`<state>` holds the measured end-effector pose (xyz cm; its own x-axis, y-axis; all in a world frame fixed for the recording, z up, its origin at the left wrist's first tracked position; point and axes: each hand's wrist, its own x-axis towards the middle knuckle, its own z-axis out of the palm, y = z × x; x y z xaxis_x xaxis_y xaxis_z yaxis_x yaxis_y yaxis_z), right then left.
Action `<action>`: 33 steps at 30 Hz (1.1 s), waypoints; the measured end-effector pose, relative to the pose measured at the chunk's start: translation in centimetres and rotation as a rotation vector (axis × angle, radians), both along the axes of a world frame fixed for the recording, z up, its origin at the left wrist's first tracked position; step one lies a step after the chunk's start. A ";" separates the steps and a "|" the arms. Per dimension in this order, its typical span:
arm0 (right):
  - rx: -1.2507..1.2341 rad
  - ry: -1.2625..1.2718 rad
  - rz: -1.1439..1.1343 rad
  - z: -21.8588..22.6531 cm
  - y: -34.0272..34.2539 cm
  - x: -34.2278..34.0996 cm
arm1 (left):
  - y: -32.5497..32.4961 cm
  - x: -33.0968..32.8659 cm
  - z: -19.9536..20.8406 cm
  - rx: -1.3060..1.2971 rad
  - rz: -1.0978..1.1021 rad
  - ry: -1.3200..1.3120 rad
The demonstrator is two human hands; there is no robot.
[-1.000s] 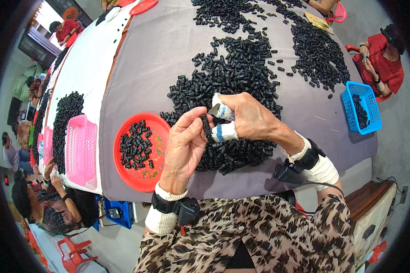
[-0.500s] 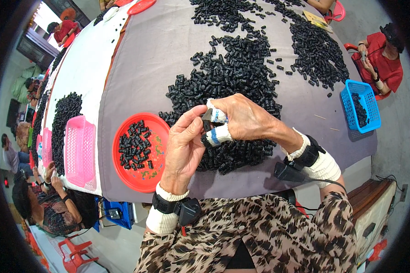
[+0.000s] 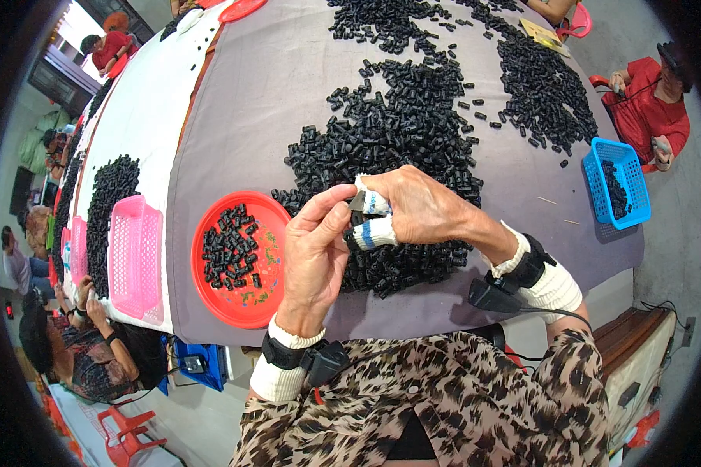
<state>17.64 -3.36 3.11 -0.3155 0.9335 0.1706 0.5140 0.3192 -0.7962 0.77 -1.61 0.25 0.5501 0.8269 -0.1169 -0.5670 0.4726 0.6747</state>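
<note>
My left hand [image 3: 313,253] and my right hand [image 3: 424,206] meet over the near edge of a heap of small black cylindrical parts [image 3: 413,117]. White wraps cover the thumb and forefinger of the right hand. Between its wrapped fingertips shows a small dark-grey flat piece [image 3: 357,201], like a blade. The left thumb and forefinger are closed on a small black part, mostly hidden behind the fingers. Left of my hands, a red round tray [image 3: 202,284] holds more black parts and some coloured scraps.
A pink basket [image 3: 136,300] stands at the left on white cloth. A blue basket [image 3: 639,194] with black parts is at the right table edge, near a seated person in red [image 3: 650,109]. Another person [image 3: 86,342] sits at the left. Two thin sticks [image 3: 547,200] lie on the grey cloth.
My hands stay together in nearly the same place, with only a slight shift. At the right, the person in red has moved their hands apart.
</note>
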 end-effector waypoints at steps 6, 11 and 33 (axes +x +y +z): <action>0.017 -0.028 -0.025 0.3 -0.4 -0.1 | -0.1 0.2 0.5 -0.016 0.010 0.025; 0.009 0.015 -0.047 0.7 -0.4 0.1 | -0.2 0.1 0.3 -0.018 0.032 0.022; -0.034 0.076 -0.045 0.2 -0.6 -0.1 | -0.2 -0.2 -0.3 -0.039 0.022 -0.027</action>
